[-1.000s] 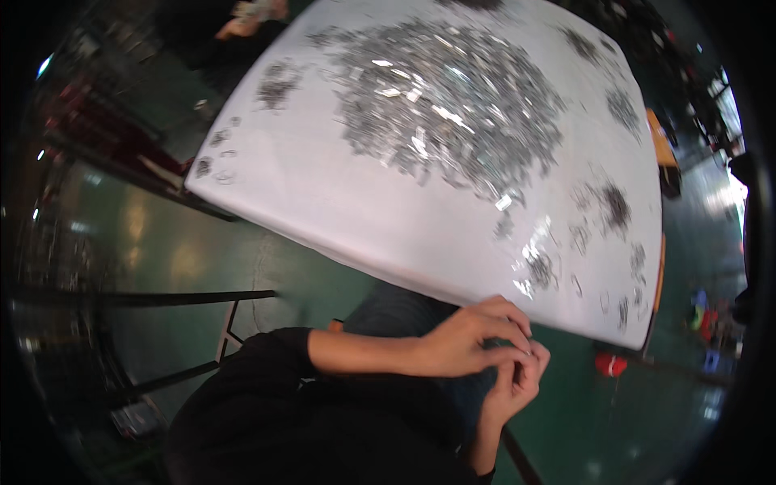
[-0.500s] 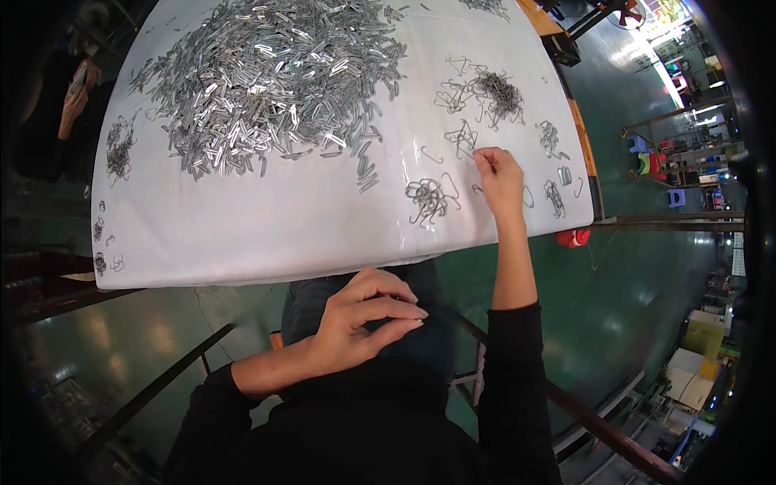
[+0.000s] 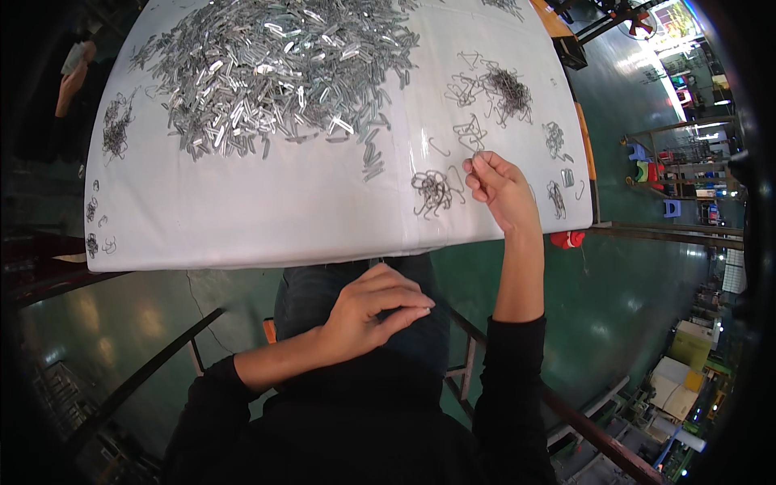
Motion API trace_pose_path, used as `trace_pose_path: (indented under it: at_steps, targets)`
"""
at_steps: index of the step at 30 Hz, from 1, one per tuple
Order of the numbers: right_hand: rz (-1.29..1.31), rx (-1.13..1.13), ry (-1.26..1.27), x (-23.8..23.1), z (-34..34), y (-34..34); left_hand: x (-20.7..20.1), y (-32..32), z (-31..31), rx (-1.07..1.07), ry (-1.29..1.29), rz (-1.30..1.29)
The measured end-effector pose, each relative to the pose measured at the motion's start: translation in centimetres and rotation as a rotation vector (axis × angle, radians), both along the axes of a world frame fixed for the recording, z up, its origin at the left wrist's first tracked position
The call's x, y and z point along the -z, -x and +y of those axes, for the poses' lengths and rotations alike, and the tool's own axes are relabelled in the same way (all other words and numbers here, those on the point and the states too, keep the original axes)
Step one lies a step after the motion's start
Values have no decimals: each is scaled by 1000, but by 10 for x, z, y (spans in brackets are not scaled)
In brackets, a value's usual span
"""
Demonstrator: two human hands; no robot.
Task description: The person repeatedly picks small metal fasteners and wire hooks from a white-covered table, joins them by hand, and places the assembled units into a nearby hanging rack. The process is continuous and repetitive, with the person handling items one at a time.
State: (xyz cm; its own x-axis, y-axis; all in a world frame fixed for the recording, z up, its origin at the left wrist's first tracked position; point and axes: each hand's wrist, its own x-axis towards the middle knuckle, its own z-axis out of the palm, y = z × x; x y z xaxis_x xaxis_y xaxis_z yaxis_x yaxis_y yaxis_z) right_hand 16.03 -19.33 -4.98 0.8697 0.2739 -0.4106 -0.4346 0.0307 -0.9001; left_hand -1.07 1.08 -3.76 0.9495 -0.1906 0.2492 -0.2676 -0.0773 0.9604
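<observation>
Since half a second ago little has shifted: right hand (image 3: 499, 187) stays reached out over the white-covered bench (image 3: 267, 218), left hand (image 3: 373, 311) stays low on the lap. Landmark: big heap of flat metal clips (image 3: 267, 61), bench centre. Down and right of the heap, a small tangle of wire hooks (image 3: 432, 192) lies just left of the right hand, nearer it than the left. Right fingers (image 3: 478, 166) pinch what looks like one thin wire hook; its long axis cannot be told. Left fingers loosely curled, holding nothing visible.
</observation>
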Motion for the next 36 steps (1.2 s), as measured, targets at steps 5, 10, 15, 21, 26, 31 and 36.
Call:
trace_pose_path:
  at_steps: [5,10,15,21,26,31,36]
  targets:
    - [-22,141,-166,-34,13,98,1,5,-3,-20,-16,-26]
    - [-111,238,-255,-49,29,175,0,11,-5,-42,-46,-50]
    - [-204,281,-225,-45,36,201,-3,15,-8,-38,-71,-43]
    - [-312,360,-136,-38,42,207,-5,16,-12,-59,-53,-133]
    - [-676,444,113,-27,55,211,2,14,-12,-66,-52,-217]
    - [-709,435,131,-22,55,214,41,-53,25,-375,-431,-267]
    - [-695,437,129,-20,53,213,68,-122,43,-525,-694,-35]
